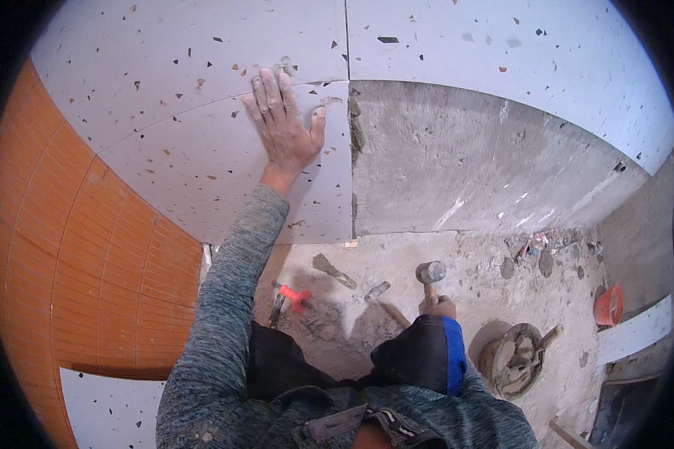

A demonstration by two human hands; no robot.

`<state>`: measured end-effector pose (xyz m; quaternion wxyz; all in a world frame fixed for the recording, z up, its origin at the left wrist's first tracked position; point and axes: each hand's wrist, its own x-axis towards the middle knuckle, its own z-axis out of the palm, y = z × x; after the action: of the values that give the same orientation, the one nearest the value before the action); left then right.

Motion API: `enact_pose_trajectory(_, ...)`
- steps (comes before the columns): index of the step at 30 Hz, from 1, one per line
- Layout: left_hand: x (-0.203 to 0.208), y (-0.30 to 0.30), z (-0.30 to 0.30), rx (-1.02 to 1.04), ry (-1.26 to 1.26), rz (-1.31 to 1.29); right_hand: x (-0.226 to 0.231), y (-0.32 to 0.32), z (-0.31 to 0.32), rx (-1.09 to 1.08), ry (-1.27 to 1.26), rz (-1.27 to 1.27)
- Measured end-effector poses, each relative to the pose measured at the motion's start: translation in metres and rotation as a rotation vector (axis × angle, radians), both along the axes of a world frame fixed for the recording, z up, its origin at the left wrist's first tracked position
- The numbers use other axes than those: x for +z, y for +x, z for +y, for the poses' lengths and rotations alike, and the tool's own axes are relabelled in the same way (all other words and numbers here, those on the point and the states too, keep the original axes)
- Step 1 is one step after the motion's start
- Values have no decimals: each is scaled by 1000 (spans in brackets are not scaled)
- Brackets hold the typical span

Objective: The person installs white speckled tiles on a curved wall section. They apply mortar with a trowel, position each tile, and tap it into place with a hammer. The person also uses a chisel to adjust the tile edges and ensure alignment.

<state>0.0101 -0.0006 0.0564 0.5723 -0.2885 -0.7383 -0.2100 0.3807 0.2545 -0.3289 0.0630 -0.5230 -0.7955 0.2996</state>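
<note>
My left hand [287, 138] lies flat on a white speckled wall tile [217, 179], fingers spread and dusty. This tile sits beneath another speckled tile [150, 60], and the fingertips reach across the seam between them. Lower and to the right, my right hand [443, 307] is closed around the handle of a mallet [431, 272]. The mallet's grey head points up, away from the tile, beside my right knee. Bare grey wall [464, 165] shows to the right of the lower tile.
On the dusty floor lie a flat mortar-smeared tool [333, 271], a hammer [395, 313] and a chisel with a red guard [297, 300]. A mortar bucket [494, 363] stands at my right, with an orange bucket [608, 305] beyond. Orange tiles [90, 247] cover the left wall.
</note>
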Motion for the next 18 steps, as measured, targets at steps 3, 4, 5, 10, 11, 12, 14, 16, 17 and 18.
enact_pose_trajectory(3,-11,-4,-15,57,-48,-15,25,-8,-18,240,-6,-2)
enact_pose_trajectory(4,-12,-4,-11,53,-44,-19,15,-7,-11,198,8,54)
enact_pose_trajectory(5,-9,-4,-1,26,-27,-12,-13,-2,7,139,35,113)
enact_pose_trajectory(10,-12,-8,-12,66,-64,-4,-14,-20,5,36,-31,252)
enact_pose_trajectory(11,-13,-10,-14,70,-70,0,-12,-23,5,15,-87,285)
enact_pose_trajectory(12,-12,-12,-12,68,-69,9,-7,-28,8,-10,-135,325)
enact_pose_trajectory(14,-16,-14,-19,90,-83,10,33,-41,-9,164,-60,452)
enact_pose_trajectory(16,-15,-11,-14,81,-72,5,84,-55,-19,290,14,597)
enact_pose_trajectory(17,-15,-10,-9,72,-70,0,101,-64,-17,335,45,680)
enact_pose_trajectory(18,-15,-10,-8,72,-71,-2,119,-75,-18,386,71,767)
